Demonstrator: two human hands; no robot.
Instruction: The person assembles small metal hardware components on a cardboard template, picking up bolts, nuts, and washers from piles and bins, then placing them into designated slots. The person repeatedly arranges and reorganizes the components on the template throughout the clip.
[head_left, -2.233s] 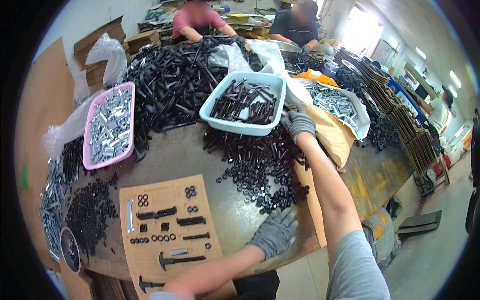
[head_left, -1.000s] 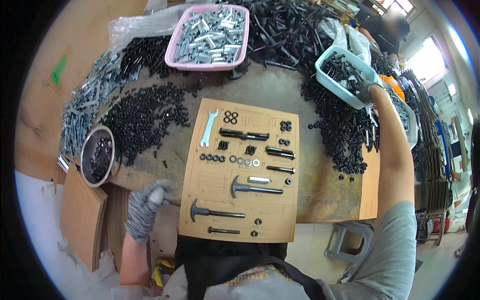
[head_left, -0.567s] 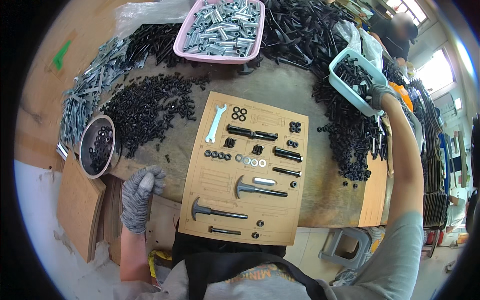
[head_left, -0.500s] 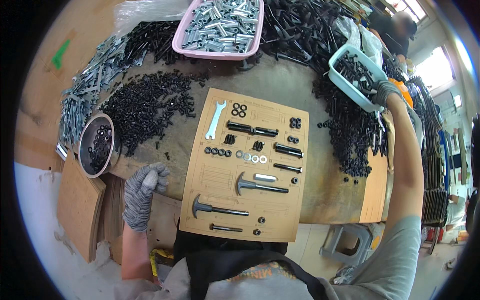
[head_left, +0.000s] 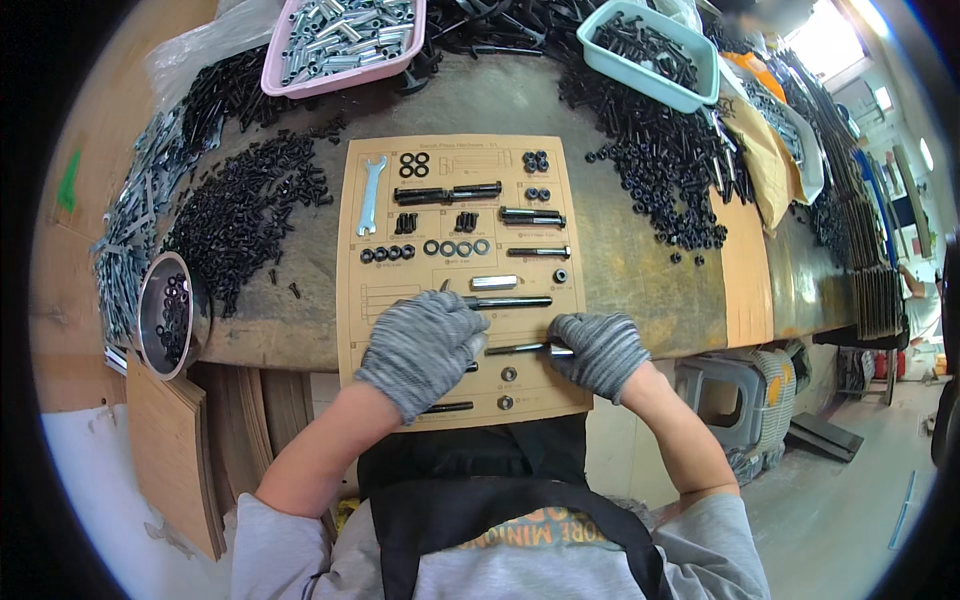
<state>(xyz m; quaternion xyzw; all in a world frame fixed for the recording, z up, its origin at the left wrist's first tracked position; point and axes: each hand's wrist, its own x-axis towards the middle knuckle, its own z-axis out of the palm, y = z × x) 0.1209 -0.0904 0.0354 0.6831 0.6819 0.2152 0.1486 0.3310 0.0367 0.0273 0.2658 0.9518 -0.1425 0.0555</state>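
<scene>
A brown cardboard sheet (head_left: 420, 280) with printed outlines lies on the worktable in front of me, hardware laid out on it. My right hand (head_left: 600, 352), in a grey knit glove, is closed on a dark bolt (head_left: 515, 349) with a shiny end at the fingertips. The bolt points left, over the lower part of the sheet. My left hand (head_left: 420, 345), gloved alike, bends over the sheet's lower left with fingers closed. It hides the heads of the dark T-headed rods (head_left: 520, 301); what its fingers hold is hidden. A silver sleeve (head_left: 494, 283) lies just above.
An open-end wrench (head_left: 371, 195), washers, nuts and bolts sit higher on the sheet. Beyond are a pink tray of silver sleeves (head_left: 345, 80), a pale blue tray of dark bolts (head_left: 650, 75) and heaps of black screws (head_left: 250, 200). A metal bowl (head_left: 150, 320) stands left.
My right hand has come from the pale blue tray down to the sheet with a bolt. My left hand has moved right, from the table's front edge onto the sheet. The view has shifted.
</scene>
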